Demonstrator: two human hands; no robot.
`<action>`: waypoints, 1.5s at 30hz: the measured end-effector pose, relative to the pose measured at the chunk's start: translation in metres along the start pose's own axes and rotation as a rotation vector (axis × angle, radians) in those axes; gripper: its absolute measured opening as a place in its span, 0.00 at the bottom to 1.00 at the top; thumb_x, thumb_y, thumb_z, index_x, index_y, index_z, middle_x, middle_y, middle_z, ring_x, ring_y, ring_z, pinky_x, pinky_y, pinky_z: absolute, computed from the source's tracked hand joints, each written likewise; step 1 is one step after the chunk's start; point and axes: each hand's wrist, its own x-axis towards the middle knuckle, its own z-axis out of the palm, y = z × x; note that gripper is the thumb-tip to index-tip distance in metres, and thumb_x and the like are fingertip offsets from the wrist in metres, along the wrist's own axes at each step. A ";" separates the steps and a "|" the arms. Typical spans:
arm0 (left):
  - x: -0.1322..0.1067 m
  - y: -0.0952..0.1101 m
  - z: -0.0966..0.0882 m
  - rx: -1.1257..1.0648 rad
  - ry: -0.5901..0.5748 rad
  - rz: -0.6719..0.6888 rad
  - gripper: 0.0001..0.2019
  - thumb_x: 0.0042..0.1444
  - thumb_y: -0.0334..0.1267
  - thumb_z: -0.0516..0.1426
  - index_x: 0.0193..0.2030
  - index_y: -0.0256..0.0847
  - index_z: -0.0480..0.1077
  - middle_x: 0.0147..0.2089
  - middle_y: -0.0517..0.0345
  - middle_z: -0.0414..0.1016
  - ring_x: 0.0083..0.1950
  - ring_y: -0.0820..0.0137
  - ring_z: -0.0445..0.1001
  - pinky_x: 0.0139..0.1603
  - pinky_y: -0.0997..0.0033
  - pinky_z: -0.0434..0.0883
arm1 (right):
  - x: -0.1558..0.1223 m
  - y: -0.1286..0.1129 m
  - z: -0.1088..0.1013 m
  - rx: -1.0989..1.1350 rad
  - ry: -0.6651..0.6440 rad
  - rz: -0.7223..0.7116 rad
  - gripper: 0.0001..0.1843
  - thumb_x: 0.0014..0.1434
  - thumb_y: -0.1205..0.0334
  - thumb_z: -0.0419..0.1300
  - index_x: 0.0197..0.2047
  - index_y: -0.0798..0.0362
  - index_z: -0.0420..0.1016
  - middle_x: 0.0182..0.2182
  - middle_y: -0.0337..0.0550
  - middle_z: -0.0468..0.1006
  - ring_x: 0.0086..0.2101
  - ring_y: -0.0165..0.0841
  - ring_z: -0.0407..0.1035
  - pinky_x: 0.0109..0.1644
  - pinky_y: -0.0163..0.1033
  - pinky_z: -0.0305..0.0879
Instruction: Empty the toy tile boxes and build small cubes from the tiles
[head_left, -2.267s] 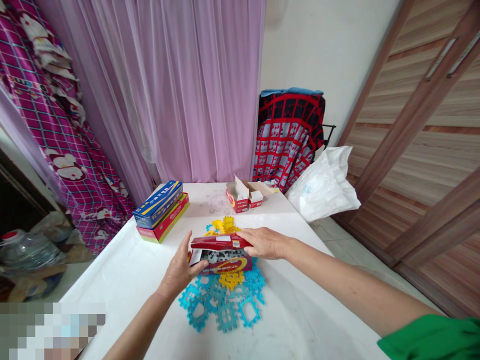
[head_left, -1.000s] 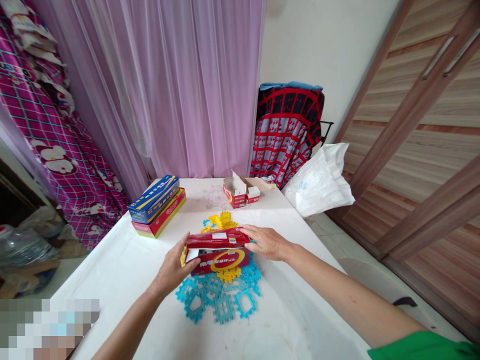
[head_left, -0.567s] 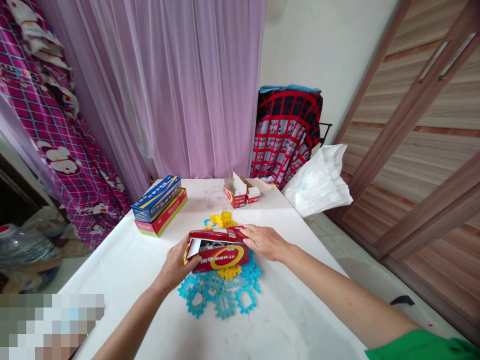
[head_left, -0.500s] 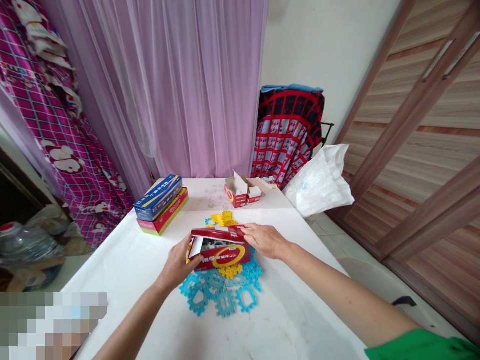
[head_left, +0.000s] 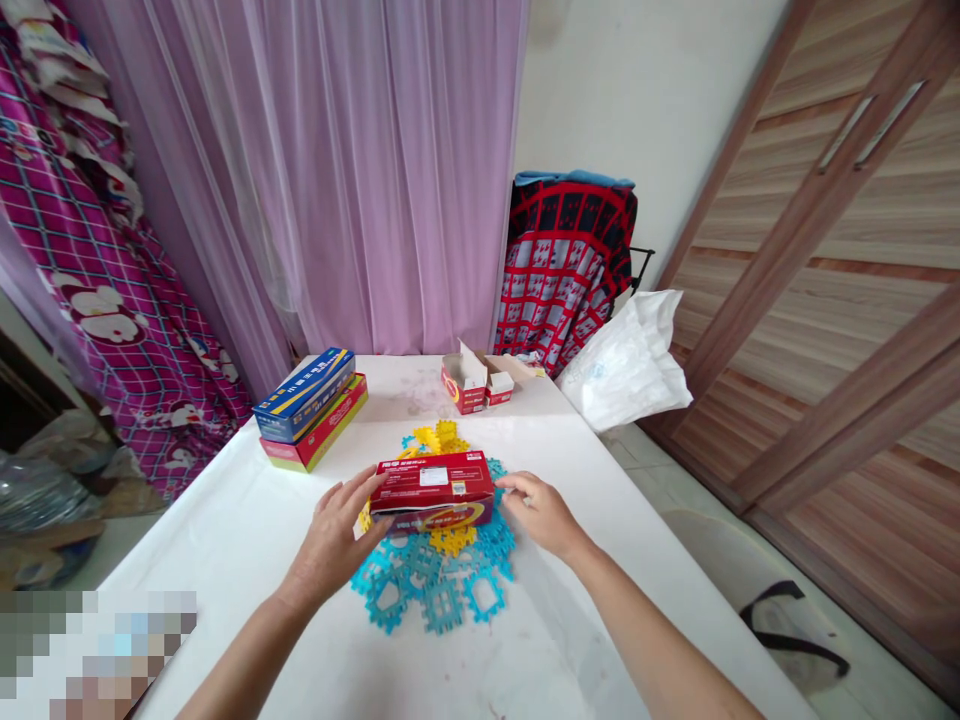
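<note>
A red cardboard box [head_left: 435,480] with printed lettering and a white label rests on a spread of blue plastic interlocking pieces [head_left: 442,605] and yellow plastic interlocking pieces [head_left: 452,541]. Its lid lies nearly flat, with a thin gap along the front edge. My left hand [head_left: 334,540] grips the box's left end, fingers at the top corner and thumb against the front. Just off the right end is my right hand [head_left: 541,512], its fingers slightly bent and apart, holding nothing. What is inside the box is hidden.
On the white table [head_left: 247,560], a blue box [head_left: 306,395] lies on a red and green box [head_left: 319,430] at the back left. Small opened red boxes [head_left: 466,395] stand at the back. A white bag [head_left: 630,365] sits beyond the right edge, near a wooden wardrobe [head_left: 795,300].
The box's lid has come down over the grey contents that showed before. My right hand has moved from the lid's top right corner to beside the right end.
</note>
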 end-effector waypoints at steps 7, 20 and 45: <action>-0.001 0.000 0.012 -0.170 -0.002 -0.110 0.25 0.58 0.46 0.55 0.62 0.46 0.63 0.66 0.47 0.64 0.63 0.60 0.68 0.60 0.57 0.70 | -0.004 -0.022 0.011 0.402 -0.008 0.298 0.14 0.48 0.61 0.58 0.38 0.54 0.77 0.22 0.35 0.72 0.24 0.27 0.64 0.27 0.31 0.58; 0.001 0.028 0.028 -0.207 0.096 -0.264 0.28 0.53 0.40 0.57 0.62 0.45 0.61 0.67 0.47 0.62 0.65 0.57 0.65 0.62 0.55 0.69 | 0.003 -0.050 -0.010 0.486 -0.166 0.542 0.12 0.43 0.60 0.66 0.32 0.56 0.75 0.15 0.29 0.63 0.17 0.20 0.51 0.20 0.28 0.36; 0.032 0.002 -0.034 -0.130 0.094 -0.068 0.16 0.58 0.53 0.53 0.41 0.48 0.76 0.42 0.55 0.80 0.43 0.64 0.78 0.46 0.65 0.75 | 0.019 -0.023 -0.026 -0.426 -0.002 -0.473 0.15 0.60 0.63 0.54 0.47 0.46 0.78 0.45 0.43 0.77 0.44 0.33 0.71 0.49 0.37 0.67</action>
